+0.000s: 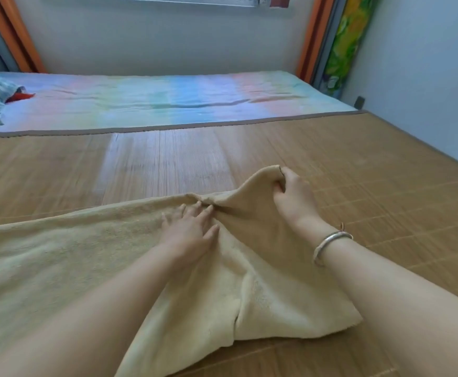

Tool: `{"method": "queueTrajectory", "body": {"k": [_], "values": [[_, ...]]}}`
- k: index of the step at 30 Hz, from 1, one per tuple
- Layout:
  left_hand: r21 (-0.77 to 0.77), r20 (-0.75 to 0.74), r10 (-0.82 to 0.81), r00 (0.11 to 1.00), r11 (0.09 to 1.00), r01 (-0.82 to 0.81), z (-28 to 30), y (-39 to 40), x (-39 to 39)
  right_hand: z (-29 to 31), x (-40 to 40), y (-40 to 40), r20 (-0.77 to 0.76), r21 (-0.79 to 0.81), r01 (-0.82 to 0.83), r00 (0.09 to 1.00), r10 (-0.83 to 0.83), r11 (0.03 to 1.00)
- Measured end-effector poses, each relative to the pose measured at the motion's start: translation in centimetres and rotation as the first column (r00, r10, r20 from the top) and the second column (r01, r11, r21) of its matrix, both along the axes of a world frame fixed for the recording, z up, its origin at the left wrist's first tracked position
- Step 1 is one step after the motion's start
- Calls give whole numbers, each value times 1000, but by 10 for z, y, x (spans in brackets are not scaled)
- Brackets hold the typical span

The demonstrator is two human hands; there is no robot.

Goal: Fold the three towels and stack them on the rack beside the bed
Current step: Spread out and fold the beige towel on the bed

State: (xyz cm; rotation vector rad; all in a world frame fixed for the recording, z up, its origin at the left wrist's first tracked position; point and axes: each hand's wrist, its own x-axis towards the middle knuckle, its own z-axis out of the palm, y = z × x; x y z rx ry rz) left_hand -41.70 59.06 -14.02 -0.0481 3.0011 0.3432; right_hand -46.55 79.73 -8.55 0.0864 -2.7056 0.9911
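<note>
**Towel one: corner lift, fold under way**

Beige towel (100,257) lies spread across the bamboo mat (385,172) on the bed. My right hand (293,197) pinches the far right corner, fingers curled round it, lifted off the mat. My left hand (192,229) presses flat on the cloth, fingers straight, pinning the fold line. Fabric looks soft, thick, limp (sags between hands); probably best held by corners. Rack not in view.
</note>
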Motion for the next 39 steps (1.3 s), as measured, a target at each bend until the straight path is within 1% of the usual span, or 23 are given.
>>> {"method": "queueTrajectory", "body": {"k": [2, 5, 7, 9, 11, 14, 17, 19, 21, 22, 26, 29, 30, 32, 33, 35, 37, 39], "values": [[37, 11, -15, 1000, 999, 14, -5, 6, -18, -3, -32, 7, 7, 17, 25, 1000, -25, 1000], [26, 28, -9, 1000, 1000, 8, -14, 14, -45, -12, -71, 20, 44, 111, 63, 997, -68, 992], [5, 57, 20, 998, 1000, -20, -20, 17, -56, -24, -87, 27, 116, 162, 72, 989, -91, 984], [-31, 52, 54, 997, 998, -52, -32, 19, -58, -43, -93, 31, 199, 190, 64, 975, -102, 980], [-75, 17, 60, 998, 995, -58, -43, 21, -57, -62, -91, 36, 264, 149, 89, 956, -127, 985], [-73, 29, 49, 998, 996, -47, -44, 21, -57, -68, -72, 46, 305, -14, 137, 944, -126, 991], [-16, 65, 27, 998, 1000, -26, -33, 17, -53, -56, -47, 60, 388, -174, 141, 920, -64, 975], [64, 11, 56, 998, 996, -56, -25, 14, -34, -45, -22, 70, 448, -244, 128, 894, -5, 961], [120, -43, 107, 993, 988, -101, -18, 14, -2, -35, 8, 81, 502, -259, 109, 864, 37, 960], [129, -47, 128, 991, 984, -121, -16, 15, 14, -32, 22, 85, 529, -259, 98, 847, 56, 961], [88, 29, 187, 982, 978, -189, -12, 15, 76, -28, 77, 95, 642, -217, 77, 762, 83, 973], [64, 45, 242, 969, 968, -244, -15, 16, 104, -29, 107, 96, 661, -226, 99, 747, 78, 969], [60, 51, 248, 968, 966, -250, -16, 16, 112, -30, 114, 96, 649, -180, 77, 758, 59, 981], [56, 63, 234, 970, 970, -237, -19, 13, 118, -32, 118, 97, 597, -10, 10, 802, -2, 1000], [57, 66, 219, 973, 973, -223, -20, 11, 123, -31, 119, 100, 554, 65, -2, 832, -35, 998], [60, 69, 185, 980, 980, -189, -20, 4, 128, -27, 115, 111, 486, 153, 17, 869, -90, 988], [65, 79, 147, 986, 986, -152, -22, -1, 133, -24, 113, 122, 448, 289, 13, 882, -147, 957], [63, 89, 107, 990, 992, -113, -23, -2, 138, -29, 118, 126, 453, 433, -31, 872, -188, 901]]}}
